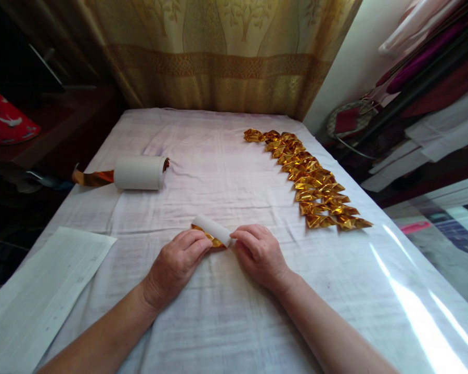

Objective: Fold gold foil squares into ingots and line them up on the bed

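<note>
Near the middle of the cloth-covered table, a small sheet of gold foil paper [213,229] is curled into a tube, its white back outward and a strip of gold showing along the near edge. My left hand [181,259] pinches the left part of that near edge between thumb and fingers. At the tube's right end, my right hand [260,253] has its fingertips closed on the corner. Both forearms come in from the bottom of the view. The inside of the tube is mostly hidden.
Rows of folded gold foil pieces [308,179] lie at the right. A white roll [138,173] with gold foil sheets inside rests at the left. A printed white sheet [50,296] lies front left. Beyond the table hangs a curtain [218,57]; clothes [444,119] hang at the right.
</note>
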`<state>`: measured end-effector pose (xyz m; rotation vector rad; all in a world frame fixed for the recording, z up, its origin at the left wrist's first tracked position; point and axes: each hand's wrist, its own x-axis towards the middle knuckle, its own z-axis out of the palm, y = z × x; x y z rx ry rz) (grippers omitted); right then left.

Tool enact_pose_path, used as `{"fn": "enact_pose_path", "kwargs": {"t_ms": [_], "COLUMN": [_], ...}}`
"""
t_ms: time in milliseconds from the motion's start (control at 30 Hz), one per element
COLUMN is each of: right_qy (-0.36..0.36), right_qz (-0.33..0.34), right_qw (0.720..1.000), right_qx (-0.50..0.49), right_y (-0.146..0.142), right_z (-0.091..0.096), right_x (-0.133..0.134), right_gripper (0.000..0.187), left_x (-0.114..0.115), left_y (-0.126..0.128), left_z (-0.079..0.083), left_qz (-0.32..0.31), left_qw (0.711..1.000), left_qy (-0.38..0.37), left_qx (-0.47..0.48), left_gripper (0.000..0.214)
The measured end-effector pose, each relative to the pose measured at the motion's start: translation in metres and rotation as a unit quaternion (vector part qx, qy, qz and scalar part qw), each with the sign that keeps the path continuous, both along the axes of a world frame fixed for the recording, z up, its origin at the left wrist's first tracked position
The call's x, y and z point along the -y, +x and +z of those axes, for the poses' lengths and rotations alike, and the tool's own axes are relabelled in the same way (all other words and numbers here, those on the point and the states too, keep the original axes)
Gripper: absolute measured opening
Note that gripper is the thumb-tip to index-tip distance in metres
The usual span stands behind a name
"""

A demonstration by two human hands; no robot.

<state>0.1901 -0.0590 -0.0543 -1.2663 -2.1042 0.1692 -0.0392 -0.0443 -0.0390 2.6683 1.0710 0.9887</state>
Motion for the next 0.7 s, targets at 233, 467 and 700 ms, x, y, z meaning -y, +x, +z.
{"fn": "enact_pose_path", "kwargs": {"t_ms": [233,467,700], "right_qy": [0.003,0.066,0.070], "right_qz": [0.009,0.047,0.102], "right_qw": [0.999,0.992,0.988], "right_qx": [0.033,0.093,0.093], "right_y": [0.007,0.007,-0.002], "right_z": [-0.005,0.001,0.007], "right_x": [-0.003,-0.002,0.000], "right_gripper": [0.040,0.020,0.020], "left_x": [-0.003,-0.012,-0.016], "left_y": [-0.003,-0.010,-0.014], "left_z": [-0.003,-0.003,-0.001], "left_qz": [0.002,-0.059,-0.079], "left_qw": [0.998,0.995,0.993], "left_qy": [-0.046,-0.074,-0.077], "left_qx": [0.031,0.021,-0.031], "left_gripper": [0.015,0.016,0.018]}}
